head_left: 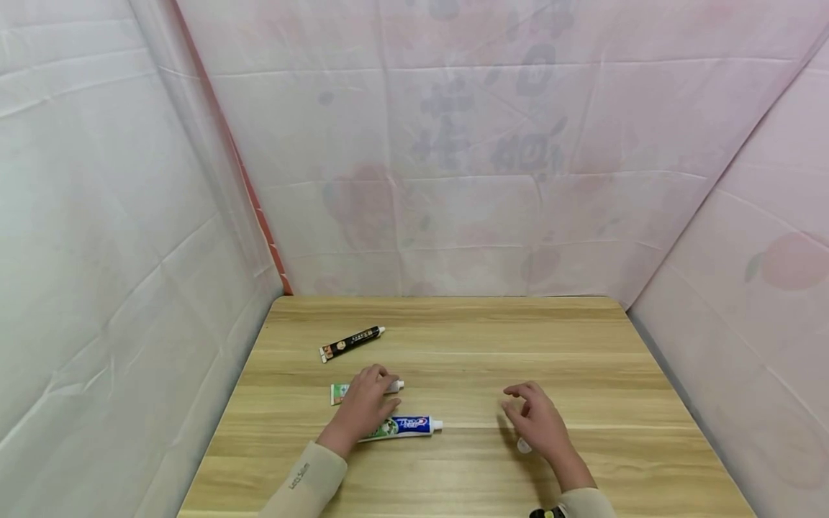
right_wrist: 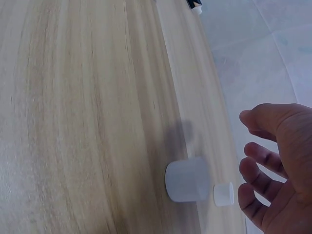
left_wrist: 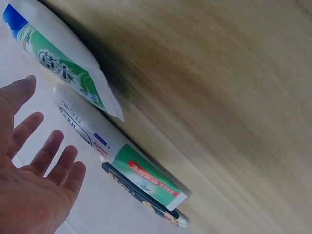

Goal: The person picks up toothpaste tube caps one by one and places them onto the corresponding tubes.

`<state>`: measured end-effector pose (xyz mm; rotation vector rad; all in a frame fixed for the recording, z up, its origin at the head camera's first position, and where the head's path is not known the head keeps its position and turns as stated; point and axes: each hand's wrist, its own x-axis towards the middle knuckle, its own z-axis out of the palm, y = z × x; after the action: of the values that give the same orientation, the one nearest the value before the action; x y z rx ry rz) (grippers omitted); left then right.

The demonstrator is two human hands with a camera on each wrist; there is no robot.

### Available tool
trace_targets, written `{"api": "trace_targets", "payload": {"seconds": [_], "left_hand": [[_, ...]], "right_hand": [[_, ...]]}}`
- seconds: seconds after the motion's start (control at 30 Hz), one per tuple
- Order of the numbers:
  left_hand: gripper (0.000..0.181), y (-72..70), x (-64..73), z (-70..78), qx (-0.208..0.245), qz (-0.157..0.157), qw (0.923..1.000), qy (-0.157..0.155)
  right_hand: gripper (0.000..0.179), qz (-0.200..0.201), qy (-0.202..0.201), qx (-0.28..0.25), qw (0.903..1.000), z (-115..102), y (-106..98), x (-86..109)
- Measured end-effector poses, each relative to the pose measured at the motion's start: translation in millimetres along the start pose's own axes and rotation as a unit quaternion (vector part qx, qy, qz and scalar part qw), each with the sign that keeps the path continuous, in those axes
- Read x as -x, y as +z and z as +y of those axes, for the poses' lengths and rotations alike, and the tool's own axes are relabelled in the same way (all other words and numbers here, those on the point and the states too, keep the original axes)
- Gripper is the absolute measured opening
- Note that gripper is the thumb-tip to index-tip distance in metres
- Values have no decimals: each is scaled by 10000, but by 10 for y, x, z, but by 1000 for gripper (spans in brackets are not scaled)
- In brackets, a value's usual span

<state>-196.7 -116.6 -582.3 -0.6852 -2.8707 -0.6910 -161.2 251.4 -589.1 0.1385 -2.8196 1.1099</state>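
Note:
My left hand (head_left: pixel 365 403) is over a small green-and-white toothpaste tube (head_left: pixel 339 393), hiding its middle. Just nearer to me lies a larger blue, green and white toothpaste tube (head_left: pixel 414 426), partly behind the same hand. The left wrist view shows the left fingers (left_wrist: pixel 51 151) spread apart with nothing between them. On the right side, my right hand (head_left: pixel 537 424) hovers with loosely bent fingers, holding nothing. Close by it on the wood are a larger white cap (right_wrist: pixel 187 180) and a smaller white cap (right_wrist: pixel 224 194); the head view shows just one white cap (head_left: pixel 524 446).
A black toothpaste tube (head_left: pixel 352 344) lies slanted farther back on the left of the wooden table (head_left: pixel 492 331). Pale printed cloth (head_left: pixel 466 216) hangs behind the table and along both sides.

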Motion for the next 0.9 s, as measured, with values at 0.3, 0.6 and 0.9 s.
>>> {"api": "trace_targets", "payload": {"seconds": [0.3,0.6,0.9], "left_hand": [[50,10,7,-53,-41,-75,9999,-77],[51,9,22,-86,-31,-154,9998,-102],[51,7,20,-104,-19,-311,9993,-206]], "right_hand": [[28,162,163,270,9994,119,-50,0],[36,71,567,421,9975,223,-183,-9],[53,-200,749,661,9948,304,-282,-36]]}}
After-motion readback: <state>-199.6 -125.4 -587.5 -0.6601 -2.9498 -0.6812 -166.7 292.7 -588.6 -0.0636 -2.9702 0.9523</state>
